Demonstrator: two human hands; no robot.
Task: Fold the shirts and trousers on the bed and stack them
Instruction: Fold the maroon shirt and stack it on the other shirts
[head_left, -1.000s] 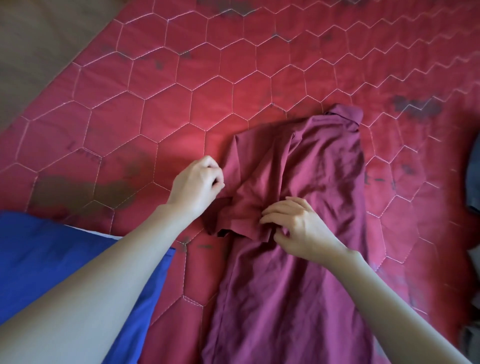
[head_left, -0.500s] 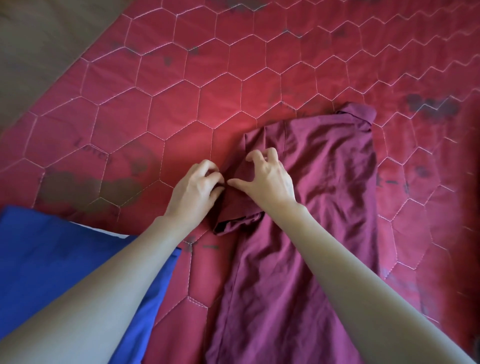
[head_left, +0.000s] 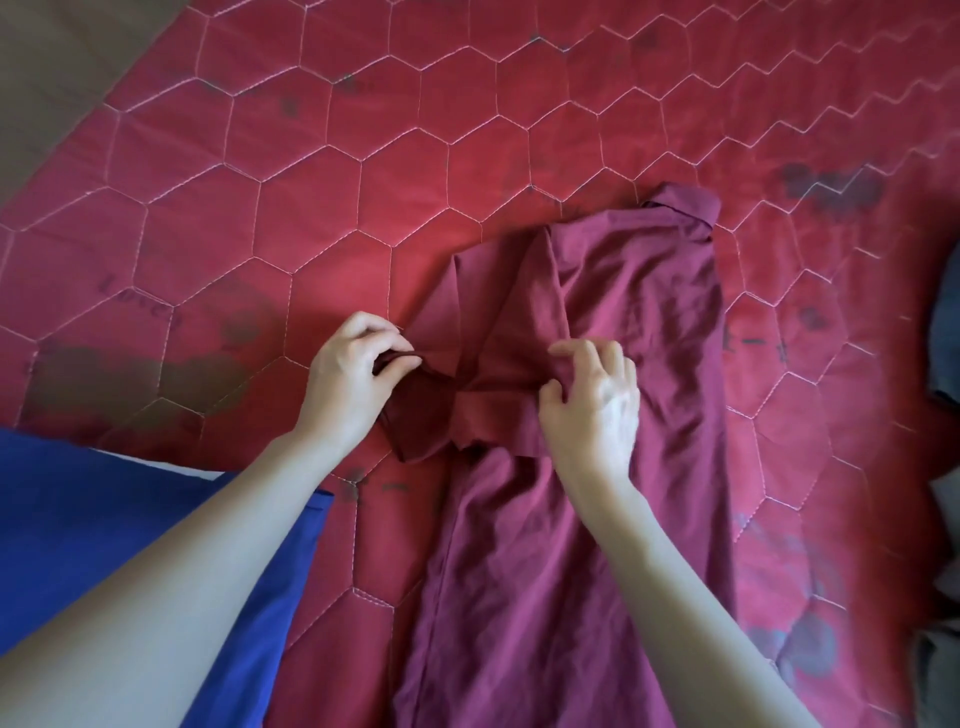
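A maroon shirt (head_left: 639, 322) lies lengthwise on the red quilted bed (head_left: 363, 208), collar at the far end, body narrowed by a fold. Its left sleeve sticks out sideways at mid-length. My left hand (head_left: 348, 379) grips the end of that sleeve, fingers curled round the bunched cloth. My right hand (head_left: 592, 400) pinches the fabric where the sleeve meets the body, thumb and fingertips gathering a ridge of cloth. The shirt's lower part runs out of view at the bottom.
A blue cloth (head_left: 104, 545) with a white edge lies at the near left, under my left forearm. Dark garments (head_left: 943, 332) show at the right edge of the bed. The bed's left edge and floor (head_left: 52, 78) are at the top left.
My right hand has moved right, from beside my left hand to the sleeve's base on the shirt body. My left hand keeps its grip on the sleeve end, now pulled out sideways.
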